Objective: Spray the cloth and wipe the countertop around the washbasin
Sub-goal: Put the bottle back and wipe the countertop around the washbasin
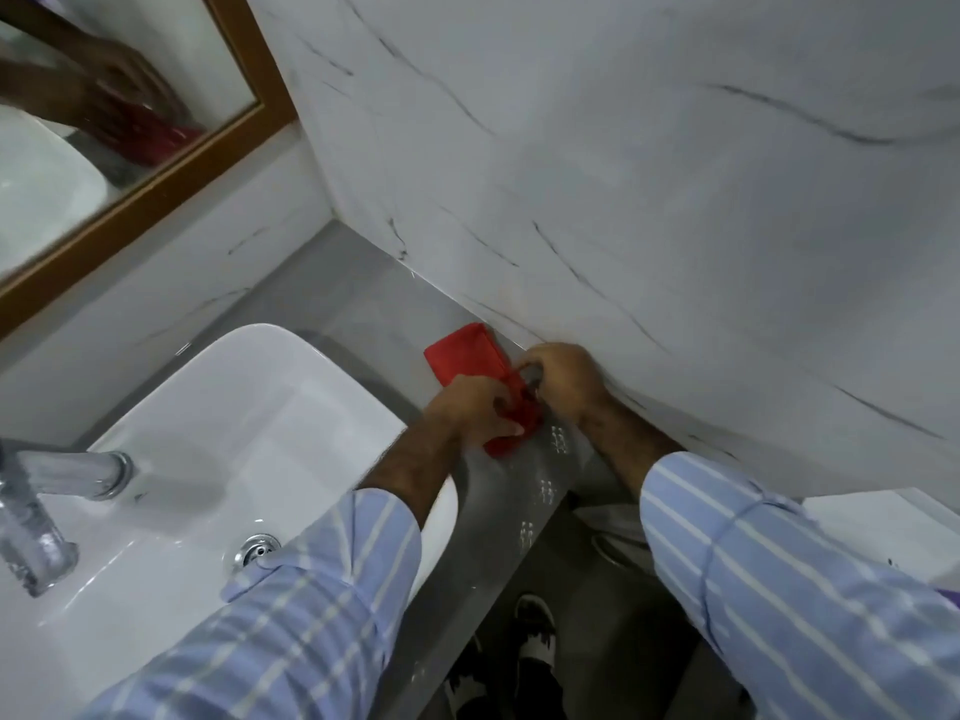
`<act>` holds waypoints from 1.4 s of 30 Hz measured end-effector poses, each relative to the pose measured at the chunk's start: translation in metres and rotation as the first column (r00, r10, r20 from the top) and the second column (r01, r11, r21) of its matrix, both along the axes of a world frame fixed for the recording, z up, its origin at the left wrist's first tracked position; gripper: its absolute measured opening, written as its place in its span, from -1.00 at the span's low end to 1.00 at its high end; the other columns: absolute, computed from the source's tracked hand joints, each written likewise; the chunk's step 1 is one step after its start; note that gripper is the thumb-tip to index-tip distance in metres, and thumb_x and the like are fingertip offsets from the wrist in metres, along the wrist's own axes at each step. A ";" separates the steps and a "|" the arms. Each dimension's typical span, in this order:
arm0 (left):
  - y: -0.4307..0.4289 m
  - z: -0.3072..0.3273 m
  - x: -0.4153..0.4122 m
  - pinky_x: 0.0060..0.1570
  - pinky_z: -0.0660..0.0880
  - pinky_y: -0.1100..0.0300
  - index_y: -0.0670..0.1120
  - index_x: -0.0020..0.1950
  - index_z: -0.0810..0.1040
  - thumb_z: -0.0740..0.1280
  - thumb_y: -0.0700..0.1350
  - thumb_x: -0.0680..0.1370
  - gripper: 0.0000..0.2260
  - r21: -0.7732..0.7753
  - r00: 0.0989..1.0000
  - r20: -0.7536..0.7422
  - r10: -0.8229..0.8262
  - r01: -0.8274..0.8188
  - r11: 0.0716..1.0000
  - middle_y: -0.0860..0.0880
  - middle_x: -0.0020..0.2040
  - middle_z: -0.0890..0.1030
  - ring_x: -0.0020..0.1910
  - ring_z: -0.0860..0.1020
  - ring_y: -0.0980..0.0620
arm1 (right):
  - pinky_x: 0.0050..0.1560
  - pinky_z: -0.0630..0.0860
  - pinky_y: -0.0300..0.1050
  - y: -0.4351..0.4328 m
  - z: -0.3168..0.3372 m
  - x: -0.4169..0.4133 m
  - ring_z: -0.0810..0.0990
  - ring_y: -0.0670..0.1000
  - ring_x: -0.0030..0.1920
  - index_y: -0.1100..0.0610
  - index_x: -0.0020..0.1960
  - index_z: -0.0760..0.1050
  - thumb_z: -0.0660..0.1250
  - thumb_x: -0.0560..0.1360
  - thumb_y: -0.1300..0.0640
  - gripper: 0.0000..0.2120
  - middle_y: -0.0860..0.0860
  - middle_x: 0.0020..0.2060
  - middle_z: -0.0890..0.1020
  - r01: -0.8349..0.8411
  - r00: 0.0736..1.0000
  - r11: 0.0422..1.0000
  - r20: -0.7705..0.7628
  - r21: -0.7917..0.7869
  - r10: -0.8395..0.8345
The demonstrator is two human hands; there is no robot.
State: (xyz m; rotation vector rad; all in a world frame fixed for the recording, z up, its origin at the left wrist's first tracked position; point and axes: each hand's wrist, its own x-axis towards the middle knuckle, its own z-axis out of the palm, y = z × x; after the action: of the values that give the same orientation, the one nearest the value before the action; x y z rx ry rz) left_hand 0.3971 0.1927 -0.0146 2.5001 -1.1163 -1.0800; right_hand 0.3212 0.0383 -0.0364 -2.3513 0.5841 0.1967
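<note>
A red cloth [465, 353] lies folded on the grey countertop [332, 298], to the right of the white washbasin [249, 407] and close to the marble side wall. My left hand [467, 407] grips the cloth's near end. My right hand [563, 379] pinches the same cloth at its right edge, against the wall. Both hands touch each other over the cloth. No spray bottle is in view.
A chrome tap [31, 517] stands at the basin's left, and a drain [254, 548] sits in the bowl. A wood-framed mirror [130, 122] hangs on the back wall. The marble wall [623, 174] bounds the counter on the right. My shoes [535, 636] show below the counter edge.
</note>
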 end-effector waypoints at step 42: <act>0.074 -0.021 -0.052 0.64 0.05 -0.10 -0.29 0.67 0.04 0.08 0.07 0.71 -0.35 -0.423 0.610 0.426 0.668 -0.518 0.743 -0.25 0.70 -0.03 0.68 -0.03 -0.23 | 0.68 -0.02 0.09 0.091 -0.098 -0.090 0.00 0.09 0.70 0.15 0.71 -0.01 -0.04 0.72 -0.28 -0.28 0.08 0.69 0.06 -0.213 0.975 0.856 -0.046 -0.471 0.218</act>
State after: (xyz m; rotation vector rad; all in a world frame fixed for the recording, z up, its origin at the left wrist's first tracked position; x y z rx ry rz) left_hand 0.3448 0.2662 -0.0358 2.6933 -0.3580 0.0048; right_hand 0.2311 0.1290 -0.1347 -2.8983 0.3905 0.1560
